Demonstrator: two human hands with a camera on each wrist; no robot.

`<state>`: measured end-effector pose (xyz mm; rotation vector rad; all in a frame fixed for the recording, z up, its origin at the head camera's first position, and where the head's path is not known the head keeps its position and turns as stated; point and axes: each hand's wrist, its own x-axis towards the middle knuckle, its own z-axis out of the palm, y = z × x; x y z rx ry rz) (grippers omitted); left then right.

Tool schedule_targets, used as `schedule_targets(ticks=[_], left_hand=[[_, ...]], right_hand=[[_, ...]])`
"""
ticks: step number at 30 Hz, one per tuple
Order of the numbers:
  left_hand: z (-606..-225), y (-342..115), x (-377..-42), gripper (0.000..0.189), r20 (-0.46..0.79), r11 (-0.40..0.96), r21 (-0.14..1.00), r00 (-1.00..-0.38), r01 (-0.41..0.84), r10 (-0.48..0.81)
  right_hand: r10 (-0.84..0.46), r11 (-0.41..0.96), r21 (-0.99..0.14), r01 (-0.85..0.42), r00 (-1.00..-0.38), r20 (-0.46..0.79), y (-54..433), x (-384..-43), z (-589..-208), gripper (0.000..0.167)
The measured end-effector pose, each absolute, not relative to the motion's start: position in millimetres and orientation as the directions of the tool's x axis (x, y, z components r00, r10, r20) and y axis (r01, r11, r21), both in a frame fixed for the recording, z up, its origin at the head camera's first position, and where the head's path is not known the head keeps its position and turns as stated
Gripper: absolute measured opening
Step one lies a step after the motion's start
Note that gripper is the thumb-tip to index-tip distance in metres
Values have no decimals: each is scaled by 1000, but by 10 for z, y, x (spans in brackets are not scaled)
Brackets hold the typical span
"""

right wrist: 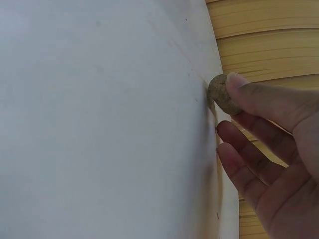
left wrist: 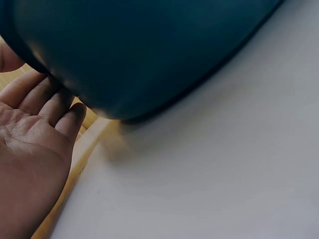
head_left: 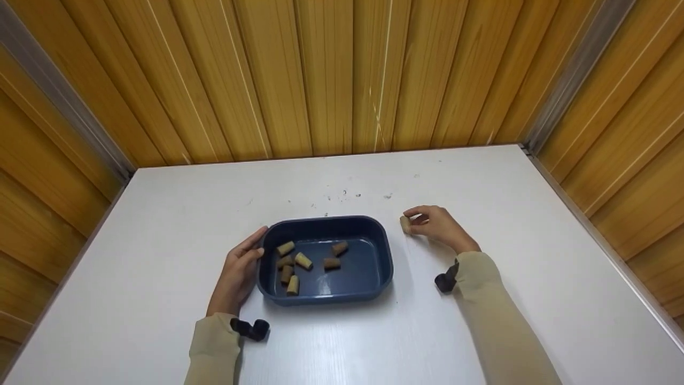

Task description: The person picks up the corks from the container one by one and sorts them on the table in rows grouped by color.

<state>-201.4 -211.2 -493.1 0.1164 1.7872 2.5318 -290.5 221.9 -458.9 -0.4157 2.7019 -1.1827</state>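
A dark blue rectangular tray (head_left: 326,298) with rounded corners stands on the white table. Several corks lie loose in it, among them a pale cork (head_left: 303,261) and a brown cork (head_left: 332,263), mostly towards the left. My left hand (head_left: 241,270) holds the tray's left side, its thumb at the rim and its fingers along the outside wall; in the left wrist view the fingertips (left wrist: 75,110) partly pass behind that wall. Right of the tray, my right hand (head_left: 439,227) pinches one pale cork (right wrist: 223,94) between thumb and forefinger, at or just above the tabletop.
The white table (head_left: 187,208) has small dark marks (head_left: 344,193) beyond the tray. Yellow wood-look panels (head_left: 326,80) rise behind the table and at both sides. A black wrist camera (head_left: 251,329) sits at the left cuff, another black camera (head_left: 447,279) at the right.
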Motion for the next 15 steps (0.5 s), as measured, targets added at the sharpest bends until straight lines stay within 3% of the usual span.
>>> schedule_targets(ticks=[15], left_hand=[[-4936,-2109,-2024,53,26,-326,945,-997,1,72]], right_hand=[[-343,646,-746,-165,-935,-90,2230,-2905,-4594,47]])
